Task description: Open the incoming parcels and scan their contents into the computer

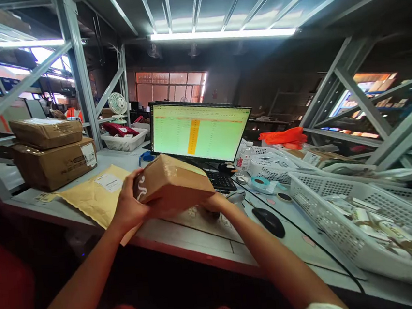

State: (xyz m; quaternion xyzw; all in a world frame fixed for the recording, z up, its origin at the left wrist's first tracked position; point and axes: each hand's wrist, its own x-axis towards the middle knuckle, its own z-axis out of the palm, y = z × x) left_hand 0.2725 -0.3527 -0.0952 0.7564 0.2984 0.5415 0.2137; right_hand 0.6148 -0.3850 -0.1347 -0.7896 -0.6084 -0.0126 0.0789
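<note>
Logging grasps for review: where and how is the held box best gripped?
Probably by opposite ends, a palm on each, reaching from the near side: the box looks bulky, tilted and flat-sided. The left hand holds its left end.

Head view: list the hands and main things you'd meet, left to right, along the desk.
Two stacked brown cardboard boxes, bare left hand, held brown cardboard box, bare right hand, black oval computer mouse, white perforated plastic basket.
</note>
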